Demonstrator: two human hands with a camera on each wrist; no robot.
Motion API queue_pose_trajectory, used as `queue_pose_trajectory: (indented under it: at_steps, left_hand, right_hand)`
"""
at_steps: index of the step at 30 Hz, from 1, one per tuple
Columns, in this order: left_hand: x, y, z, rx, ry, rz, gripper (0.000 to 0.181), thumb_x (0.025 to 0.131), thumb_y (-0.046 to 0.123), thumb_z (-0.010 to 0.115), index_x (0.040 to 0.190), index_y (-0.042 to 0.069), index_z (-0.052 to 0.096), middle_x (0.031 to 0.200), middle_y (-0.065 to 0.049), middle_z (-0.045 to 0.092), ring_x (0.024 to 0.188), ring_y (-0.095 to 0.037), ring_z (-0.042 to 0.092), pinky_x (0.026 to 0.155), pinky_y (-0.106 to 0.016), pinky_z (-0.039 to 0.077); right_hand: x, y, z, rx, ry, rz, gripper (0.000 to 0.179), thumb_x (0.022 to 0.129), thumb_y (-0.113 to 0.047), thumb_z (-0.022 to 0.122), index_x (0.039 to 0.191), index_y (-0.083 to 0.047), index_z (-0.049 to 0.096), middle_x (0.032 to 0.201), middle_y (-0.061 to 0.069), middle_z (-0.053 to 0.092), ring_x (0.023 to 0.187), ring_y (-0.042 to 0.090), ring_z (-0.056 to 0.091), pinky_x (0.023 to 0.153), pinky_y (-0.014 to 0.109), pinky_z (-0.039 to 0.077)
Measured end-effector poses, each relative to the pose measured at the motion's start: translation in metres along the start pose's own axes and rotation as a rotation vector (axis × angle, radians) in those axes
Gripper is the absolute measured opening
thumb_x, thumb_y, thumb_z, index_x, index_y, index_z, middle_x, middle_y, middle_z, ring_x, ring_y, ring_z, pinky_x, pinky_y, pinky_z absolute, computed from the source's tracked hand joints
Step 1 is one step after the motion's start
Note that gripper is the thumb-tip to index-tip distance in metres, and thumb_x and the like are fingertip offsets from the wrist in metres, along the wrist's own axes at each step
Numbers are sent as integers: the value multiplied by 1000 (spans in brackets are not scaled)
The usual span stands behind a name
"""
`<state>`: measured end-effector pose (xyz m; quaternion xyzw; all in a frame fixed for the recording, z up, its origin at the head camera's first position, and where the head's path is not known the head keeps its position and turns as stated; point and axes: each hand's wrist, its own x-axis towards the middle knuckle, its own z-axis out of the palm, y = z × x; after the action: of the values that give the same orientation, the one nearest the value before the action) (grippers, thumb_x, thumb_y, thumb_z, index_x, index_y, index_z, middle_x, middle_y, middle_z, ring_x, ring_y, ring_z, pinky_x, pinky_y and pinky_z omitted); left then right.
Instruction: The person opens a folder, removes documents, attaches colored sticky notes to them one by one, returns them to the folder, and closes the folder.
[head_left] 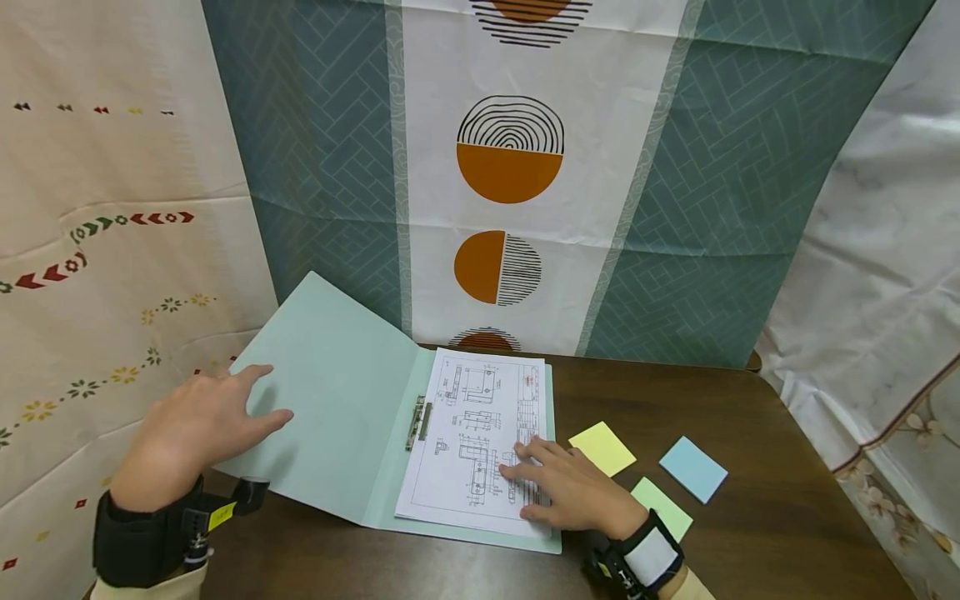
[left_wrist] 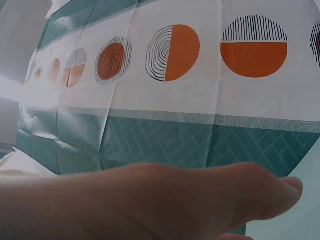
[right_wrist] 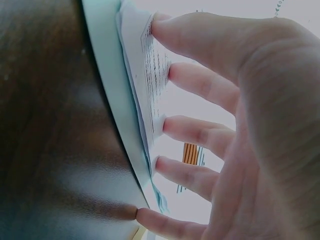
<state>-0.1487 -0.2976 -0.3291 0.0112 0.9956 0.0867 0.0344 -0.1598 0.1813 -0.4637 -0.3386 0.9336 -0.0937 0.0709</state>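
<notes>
On my feed, the right hand [head_left: 572,487] touches printed sheets [head_left: 468,437] beneath it, fingers spread, and the left hand [head_left: 204,418], thumb and forefinger extended, has the folder [head_left: 333,400] beside it.

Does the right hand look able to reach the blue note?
Probably yes: the blue note lies uncovered on the table, and nothing tall stands between it and the right hand, only the flat yellow note and green note.

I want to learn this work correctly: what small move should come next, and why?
The right hand should probably lift off the printed paper, which it touches; the left hand is at the folder's open cover, so closing that cover now could trap the right hand.
</notes>
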Motion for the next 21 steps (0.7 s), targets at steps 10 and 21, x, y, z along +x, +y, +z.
queue_pose_trajectory:
  at_steps: [10, 21]
  left_hand:
    - [8, -9, 2, -10, -71, -15, 83, 101, 54, 74, 157, -5, 54, 148, -47, 58, 118, -63, 63, 70, -56, 55]
    - [19, -20, 7, -7, -121, -5, 84, 102, 55, 72, 156, -7, 53, 152, -47, 55, 121, -64, 63, 81, -63, 57]
  right_hand:
    - [0, 0, 0, -5, -1, 0, 61, 97, -40, 87, 156, -33, 69, 165, 8, 64, 158, 39, 54, 110, 76, 53]
    - [0, -1, -1, -2, -5, 8, 62, 97, -41, 87, 156, -33, 69, 166, 8, 64, 158, 38, 55, 111, 76, 53]
